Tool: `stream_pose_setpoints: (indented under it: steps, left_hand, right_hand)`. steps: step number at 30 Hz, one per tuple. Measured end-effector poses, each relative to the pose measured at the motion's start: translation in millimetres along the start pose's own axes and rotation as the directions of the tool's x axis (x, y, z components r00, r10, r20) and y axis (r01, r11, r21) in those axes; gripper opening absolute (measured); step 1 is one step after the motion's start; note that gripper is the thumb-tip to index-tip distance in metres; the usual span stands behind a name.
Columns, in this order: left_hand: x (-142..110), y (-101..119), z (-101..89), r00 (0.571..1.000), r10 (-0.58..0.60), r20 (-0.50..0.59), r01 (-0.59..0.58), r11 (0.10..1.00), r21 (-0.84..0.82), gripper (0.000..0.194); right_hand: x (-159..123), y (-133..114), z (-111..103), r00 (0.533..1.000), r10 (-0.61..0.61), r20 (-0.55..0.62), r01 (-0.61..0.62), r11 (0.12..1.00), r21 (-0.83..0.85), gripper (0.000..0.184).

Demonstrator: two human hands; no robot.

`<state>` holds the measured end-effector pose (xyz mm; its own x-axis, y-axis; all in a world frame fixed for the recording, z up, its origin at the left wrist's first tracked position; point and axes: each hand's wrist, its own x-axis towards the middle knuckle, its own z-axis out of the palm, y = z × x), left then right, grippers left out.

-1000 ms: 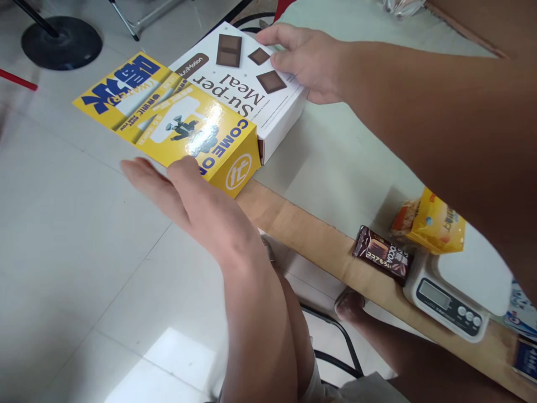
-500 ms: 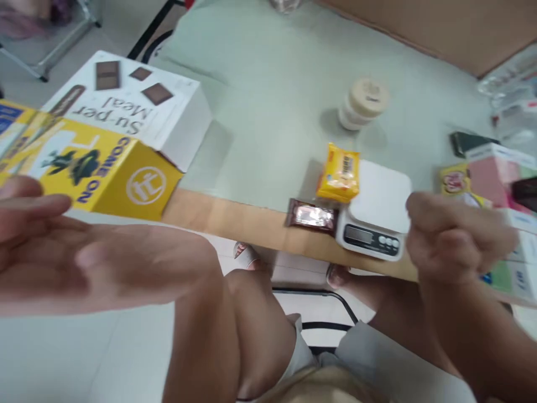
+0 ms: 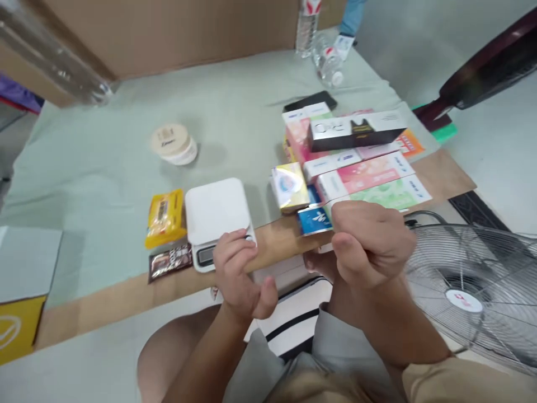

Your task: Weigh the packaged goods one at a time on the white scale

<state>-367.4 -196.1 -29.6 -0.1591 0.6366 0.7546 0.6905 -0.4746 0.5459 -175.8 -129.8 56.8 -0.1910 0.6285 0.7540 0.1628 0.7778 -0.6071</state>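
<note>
My left hand (image 3: 241, 274) is open, its fingers over the front right corner of a white kitchen scale (image 3: 218, 212) and its thumb apart. They partly cover the display panel; whether they press on it I cannot tell. My right hand (image 3: 373, 240) is a closed fist in front of the stacked boxes, its inside hidden. Left of the scale sits a yellow snack packet (image 3: 165, 217). A brown wrapped bar (image 3: 170, 262) lies just below that packet, close to the scale. Farther back stands a white tub with a beige lid (image 3: 174, 144).
Right of the scale are a small yellow-white box (image 3: 289, 186), a blue box (image 3: 314, 219), pink and green cartons (image 3: 377, 173) and a black-and-white box (image 3: 356, 131). Plastic bottles (image 3: 308, 28) stand behind. A fan (image 3: 464, 299) is at right, a yellow box (image 3: 19, 330) at left.
The view has swung to the right. My left hand has moved from beside the yellow box at the left to the scale's front. My right hand remains a fist.
</note>
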Motion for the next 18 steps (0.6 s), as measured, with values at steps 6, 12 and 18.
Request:
stream_pose_setpoints:
  steps: [6,12,18]
  left_hand:
    - [86.6,54.4,89.7,0.946,0.272,0.174,-0.26,0.962,-0.086,0.044]
    - [181.4,96.8,193.7,0.786,0.358,0.503,-0.33,0.932,-0.149,0.031]
    - [250.9,131.3,339.7,0.332,-0.125,0.935,-0.246,0.946,0.214,0.038]
  right_hand:
    - [11.9,20.1,-74.8,0.872,0.346,-0.345,-0.388,0.92,-0.058,0.045]
    - [19.1,47.9,-123.4,0.646,0.506,-0.571,-0.571,0.817,0.078,0.041]
    - [5.5,86.4,-151.8,0.327,0.709,-0.625,-0.685,0.633,0.36,0.028]
